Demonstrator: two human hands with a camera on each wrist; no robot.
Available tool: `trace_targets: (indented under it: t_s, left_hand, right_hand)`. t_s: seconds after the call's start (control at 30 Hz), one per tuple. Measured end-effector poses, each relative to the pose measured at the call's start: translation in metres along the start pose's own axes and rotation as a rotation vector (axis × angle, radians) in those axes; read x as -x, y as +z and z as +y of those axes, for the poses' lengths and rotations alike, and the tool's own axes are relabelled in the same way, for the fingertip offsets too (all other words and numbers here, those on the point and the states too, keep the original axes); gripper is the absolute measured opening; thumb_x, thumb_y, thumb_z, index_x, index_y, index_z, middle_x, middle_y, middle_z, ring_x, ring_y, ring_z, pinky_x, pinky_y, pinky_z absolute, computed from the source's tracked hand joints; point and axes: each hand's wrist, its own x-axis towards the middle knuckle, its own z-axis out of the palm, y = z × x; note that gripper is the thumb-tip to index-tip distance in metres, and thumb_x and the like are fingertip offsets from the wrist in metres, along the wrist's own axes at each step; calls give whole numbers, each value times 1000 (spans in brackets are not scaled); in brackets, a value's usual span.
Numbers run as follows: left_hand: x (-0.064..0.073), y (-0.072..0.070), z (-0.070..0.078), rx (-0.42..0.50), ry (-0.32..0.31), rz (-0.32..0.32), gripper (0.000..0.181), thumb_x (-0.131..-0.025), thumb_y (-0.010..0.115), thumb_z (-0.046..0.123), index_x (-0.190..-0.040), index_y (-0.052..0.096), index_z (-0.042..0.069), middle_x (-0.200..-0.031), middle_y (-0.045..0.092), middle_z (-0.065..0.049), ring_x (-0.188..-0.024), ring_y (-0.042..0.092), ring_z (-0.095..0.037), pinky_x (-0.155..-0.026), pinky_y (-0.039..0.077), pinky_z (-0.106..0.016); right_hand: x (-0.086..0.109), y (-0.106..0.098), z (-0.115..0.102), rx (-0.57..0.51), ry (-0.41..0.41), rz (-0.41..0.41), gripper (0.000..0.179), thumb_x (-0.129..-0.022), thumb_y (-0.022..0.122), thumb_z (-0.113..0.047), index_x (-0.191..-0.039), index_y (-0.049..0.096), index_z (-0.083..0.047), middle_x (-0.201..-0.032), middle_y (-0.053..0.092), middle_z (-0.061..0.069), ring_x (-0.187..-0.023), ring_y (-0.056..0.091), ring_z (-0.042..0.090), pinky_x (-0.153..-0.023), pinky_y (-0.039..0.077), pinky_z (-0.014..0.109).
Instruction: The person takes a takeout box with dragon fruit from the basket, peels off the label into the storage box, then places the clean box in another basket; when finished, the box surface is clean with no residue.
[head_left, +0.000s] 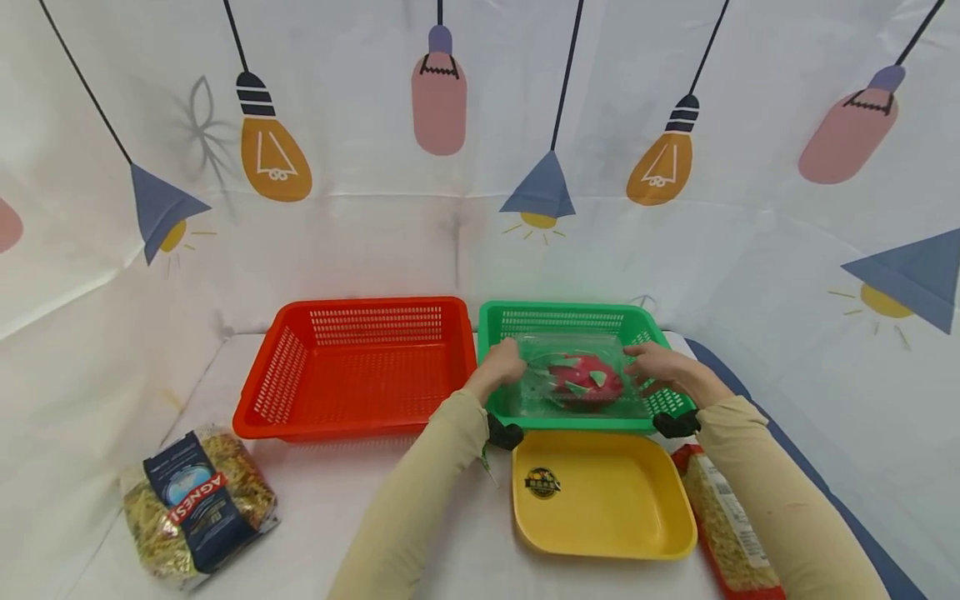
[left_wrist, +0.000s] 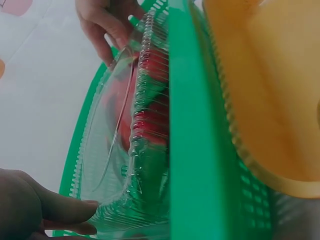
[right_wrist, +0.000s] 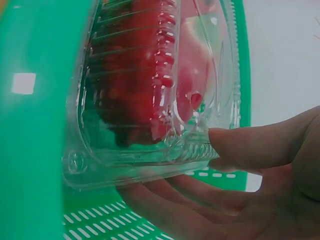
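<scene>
A clear plastic clamshell box (head_left: 534, 383) sits inside the green basket (head_left: 573, 423), with a red dragon fruit (head_left: 585, 379) showing through its lid. My left hand (head_left: 504, 362) grips the left end of the box; its thumb (left_wrist: 75, 207) lies against the ribbed corner. At the opposite end my right hand (head_left: 667, 371) holds the box, its thumb (right_wrist: 255, 145) on the lid's corner and the other fingers reaching under the rim. Part of the left hand is cut off in the left wrist view.
Left of the green basket stands a red basket (head_left: 360, 429). A yellow tray (head_left: 600, 500) lies in front, with a red-edged pasta pack (head_left: 727, 517) beside it, partly under the right sleeve. An AGNESI pasta bag (head_left: 198, 504) lies at the left. Behind hangs a lamp-print cloth (head_left: 360, 242).
</scene>
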Motion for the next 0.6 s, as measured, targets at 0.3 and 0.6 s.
trace_targets:
  t_s: [0.3, 0.6]
  left_hand:
    - [-7, -6, 1, 10, -20, -6, 35, -103, 39, 3, -138, 41, -5, -81, 39, -10, -49, 17, -14, -49, 28, -30]
    - [-21, -1, 2, 41, -41, 4, 36, -104, 37, 5, -139, 39, -4, -77, 36, -8, -49, 17, -14, -50, 28, -30]
  right_hand:
    - [-16, -3, -3, 20, 27, -13, 59, -105, 37, -5, -155, 8, 10, -160, 3, 34, -137, 35, 54, -91, 54, 49]
    - [-19, -6, -6, 51, 21, 0, 57, -105, 33, -2, -153, 9, 13, -160, 2, 34, -119, 52, 48, -86, 56, 45]
